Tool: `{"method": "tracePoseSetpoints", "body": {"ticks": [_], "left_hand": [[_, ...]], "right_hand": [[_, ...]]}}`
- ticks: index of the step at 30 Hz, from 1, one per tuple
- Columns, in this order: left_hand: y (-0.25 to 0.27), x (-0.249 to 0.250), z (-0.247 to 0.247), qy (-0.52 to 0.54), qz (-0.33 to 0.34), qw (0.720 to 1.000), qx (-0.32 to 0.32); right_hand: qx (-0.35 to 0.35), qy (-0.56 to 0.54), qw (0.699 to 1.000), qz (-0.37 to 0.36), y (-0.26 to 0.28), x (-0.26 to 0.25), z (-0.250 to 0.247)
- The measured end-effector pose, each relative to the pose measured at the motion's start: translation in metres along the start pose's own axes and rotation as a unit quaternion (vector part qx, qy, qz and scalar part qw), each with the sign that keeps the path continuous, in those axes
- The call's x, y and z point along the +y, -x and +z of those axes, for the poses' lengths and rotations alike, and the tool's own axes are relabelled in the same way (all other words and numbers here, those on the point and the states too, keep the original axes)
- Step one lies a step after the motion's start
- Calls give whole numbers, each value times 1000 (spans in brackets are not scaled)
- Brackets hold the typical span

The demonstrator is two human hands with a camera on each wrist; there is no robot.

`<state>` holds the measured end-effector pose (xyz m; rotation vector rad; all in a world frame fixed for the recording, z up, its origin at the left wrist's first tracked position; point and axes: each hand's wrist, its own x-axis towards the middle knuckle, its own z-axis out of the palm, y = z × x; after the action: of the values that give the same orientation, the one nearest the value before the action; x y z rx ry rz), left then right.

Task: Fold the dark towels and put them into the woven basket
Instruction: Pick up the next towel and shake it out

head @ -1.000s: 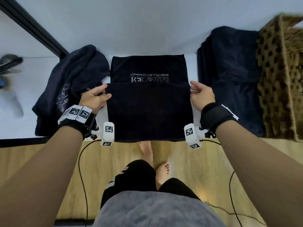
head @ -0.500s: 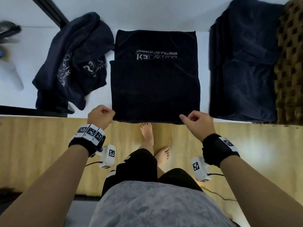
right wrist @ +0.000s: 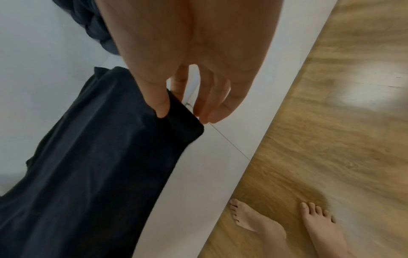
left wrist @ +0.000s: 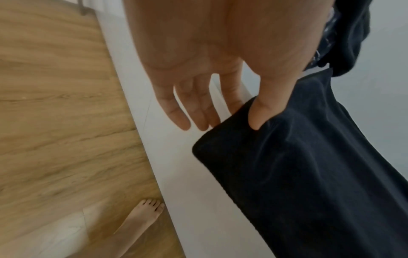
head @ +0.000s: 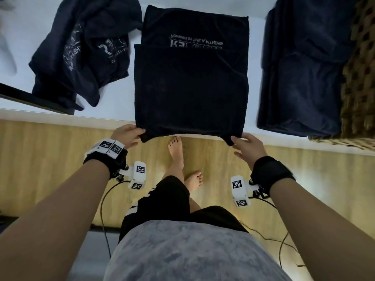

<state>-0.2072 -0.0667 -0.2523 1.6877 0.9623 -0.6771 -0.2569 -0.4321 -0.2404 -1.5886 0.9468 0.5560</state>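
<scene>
Both hands pinch the near corners of the middle towel — the left hand takes the near left corner, the right hand the near right one. In the left wrist view the thumb lies on top of the cloth while the other fingers reach under its edge; the right wrist view shows the same hold mirrored, thumb on top. Each wrist wears a black strap with a white tagged camera block hanging below it.

Below the hands lies a wooden floor, where the person's bare feet stand just beside the edge of the white table. The gripped hem hangs slightly past that near edge.

That towel lies flat on the table, folded so that a near layer covers most of it, and a far strip with pale printed lettering shows beyond the fold line. To its left, apart from it, sits a crumpled pile of dark towels with pale print. To its right, also apart, lies a stack of folded dark towels, its right side touching the woven basket — which stands at the far right of the table, blurred, its inside out of view.
</scene>
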Motion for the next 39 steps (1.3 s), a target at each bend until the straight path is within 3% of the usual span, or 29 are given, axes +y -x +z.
{"method": "tracePoseSetpoints", "body": {"ticks": [5,9,14,19,21,23,25,28,30,32,36,39], "left_hand": [[16,4,-6,29,-21,999,-5],[39,12,-13,84,13,996,-9],[61,34,-22,141,78,984,-73],[65,66,-33,192,113,967,-125],[61,75,-32,125,142,973,-133],[53,78,-26,-47,188,974,-119],[44,75,-17,-218,237,940,-114],[31,68,0,-399,313,855,-111],[25,66,10,-450,339,818,-116],[20,66,19,-469,344,807,-100],[11,69,26,-460,304,833,-43],[6,76,24,-467,289,834,-51]], "right_hand": [[42,0,999,-16,9,-6,4],[39,-72,996,-22,27,-17,2],[23,-88,989,-116,47,-47,1],[-11,-164,980,-111,54,-90,-1],[-30,-191,976,-98,53,-105,-4],[-46,-215,972,-87,50,-116,-5],[-54,-223,969,-86,46,-125,-4],[-65,-224,969,-86,37,-136,-2],[-68,-222,969,-86,32,-141,-1],[-66,-216,970,-87,27,-144,0],[-57,-210,972,-84,22,-149,1],[-39,-195,977,-78,18,-158,3]]}}
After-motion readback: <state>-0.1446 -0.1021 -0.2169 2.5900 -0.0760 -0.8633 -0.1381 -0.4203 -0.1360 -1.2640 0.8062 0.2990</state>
